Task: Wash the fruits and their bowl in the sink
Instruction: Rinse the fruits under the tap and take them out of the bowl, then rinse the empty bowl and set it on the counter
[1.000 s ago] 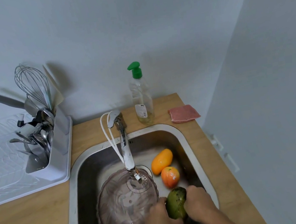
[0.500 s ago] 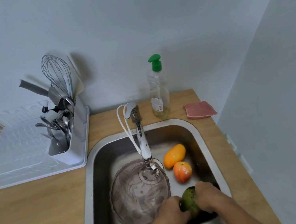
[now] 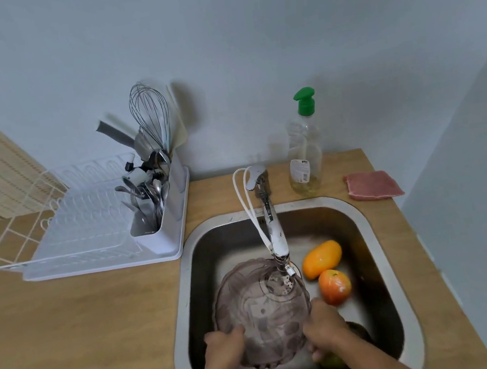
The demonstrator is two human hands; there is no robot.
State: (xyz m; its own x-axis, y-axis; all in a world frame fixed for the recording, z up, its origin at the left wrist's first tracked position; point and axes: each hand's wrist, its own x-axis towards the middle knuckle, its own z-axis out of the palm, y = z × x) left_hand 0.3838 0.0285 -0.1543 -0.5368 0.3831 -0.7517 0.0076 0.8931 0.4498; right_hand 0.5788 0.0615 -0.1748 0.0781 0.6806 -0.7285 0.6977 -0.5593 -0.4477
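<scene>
Wood bench (image 3: 77, 329): light oak top, runs the full width, walls at back and right.
Steel sink (image 3: 374, 247): set into the bench's right half, near the front edge.
Drying rack (image 3: 85, 236): white, on the bench left of the sink toward the back edge; cutlery holder (image 3: 160, 209) at its right end, whisk and utensils upright in it.
Bowl (image 3: 261, 311): translucent smoky plastic, in the sink's left-centre under the tap (image 3: 272, 230).
Left hand (image 3: 225, 345): closed on the bowl's front-left rim.
Right hand (image 3: 323, 327): on the bowl's front-right rim, fingers curled; can't tell how firm the grip is.
Soap bottle (image 3: 304, 156): clear, green pump, back edge behind the sink.
Cloth (image 3: 373, 185): pink, bench's back-right corner.
Orange mango (image 3: 321, 258): sink's right side, just right of the tap spout.
Red-orange fruit (image 3: 335, 286): just in front of the mango.
Green fruit (image 3: 360, 329): sink's front-right corner, mostly hidden behind the right wrist.
</scene>
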